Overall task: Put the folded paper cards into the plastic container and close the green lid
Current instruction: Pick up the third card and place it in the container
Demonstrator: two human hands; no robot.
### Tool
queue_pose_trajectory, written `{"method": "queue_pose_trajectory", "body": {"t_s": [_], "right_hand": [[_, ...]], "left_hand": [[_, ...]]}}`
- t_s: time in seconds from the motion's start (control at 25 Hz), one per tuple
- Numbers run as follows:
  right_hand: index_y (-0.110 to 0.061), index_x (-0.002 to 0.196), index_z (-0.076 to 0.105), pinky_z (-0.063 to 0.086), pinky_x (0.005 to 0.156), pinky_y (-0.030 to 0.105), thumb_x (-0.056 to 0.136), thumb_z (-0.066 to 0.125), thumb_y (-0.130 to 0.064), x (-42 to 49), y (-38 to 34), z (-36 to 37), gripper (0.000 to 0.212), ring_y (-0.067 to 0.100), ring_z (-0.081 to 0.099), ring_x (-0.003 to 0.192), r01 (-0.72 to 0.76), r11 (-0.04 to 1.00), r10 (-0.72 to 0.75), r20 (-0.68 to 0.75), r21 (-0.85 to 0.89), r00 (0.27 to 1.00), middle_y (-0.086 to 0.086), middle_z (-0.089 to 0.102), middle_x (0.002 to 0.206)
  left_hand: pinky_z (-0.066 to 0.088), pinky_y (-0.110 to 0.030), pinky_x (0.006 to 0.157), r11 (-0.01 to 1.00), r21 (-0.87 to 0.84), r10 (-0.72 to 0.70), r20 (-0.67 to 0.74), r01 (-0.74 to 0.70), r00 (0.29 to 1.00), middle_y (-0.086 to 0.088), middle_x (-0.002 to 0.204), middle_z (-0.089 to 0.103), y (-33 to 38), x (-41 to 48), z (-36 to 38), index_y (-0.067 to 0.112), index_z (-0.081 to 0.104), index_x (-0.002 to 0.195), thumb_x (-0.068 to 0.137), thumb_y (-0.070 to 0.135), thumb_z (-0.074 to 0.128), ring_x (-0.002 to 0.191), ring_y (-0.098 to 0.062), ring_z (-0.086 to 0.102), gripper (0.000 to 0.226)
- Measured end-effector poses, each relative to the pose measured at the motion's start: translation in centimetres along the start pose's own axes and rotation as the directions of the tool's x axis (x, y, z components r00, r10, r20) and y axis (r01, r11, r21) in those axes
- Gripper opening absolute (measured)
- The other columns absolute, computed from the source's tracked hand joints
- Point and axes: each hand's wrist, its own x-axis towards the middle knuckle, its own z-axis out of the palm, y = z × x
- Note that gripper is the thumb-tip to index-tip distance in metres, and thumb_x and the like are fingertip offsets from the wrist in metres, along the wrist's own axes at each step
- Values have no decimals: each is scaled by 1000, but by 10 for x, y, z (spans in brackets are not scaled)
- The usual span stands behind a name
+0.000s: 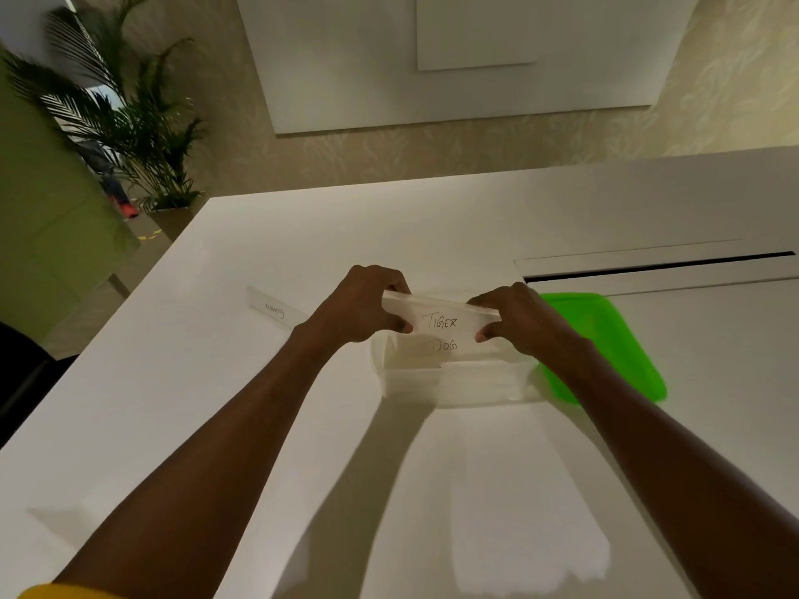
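Both hands pinch the same folded card (pixel 441 322), marked TIGER: the left hand (pixel 359 309) nips its left end, the right hand (pixel 519 324) its right end, just above the open plastic container (pixel 449 382). Thin paper like this should be light and floppy, so holding both short ends looks wise. Below it a card marked DOG (pixel 443 345) lies inside the container. The green lid (pixel 605 339) lies on the tabletop (pixel 216 382) just beyond the right hand, partly hidden by the forearm. Another card (pixel 274 309) lies beyond the left hand, its writing too small to read.
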Motion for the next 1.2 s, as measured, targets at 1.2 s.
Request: {"method": "queue_pose_trajectory", "body": {"t_s": [1.2], "right_hand": [[-23,133,58,49,90,35,89,73,-20,19,19,40,47,22,61,118,77,885,-31,105,-460,994,1,64,126]], "left_hand": [[53,-42,98,788,615,-90,153,-24,984,-11,127,64,-22,40,84,10,67,128,88,36,79,119,-31,62,49]]}}
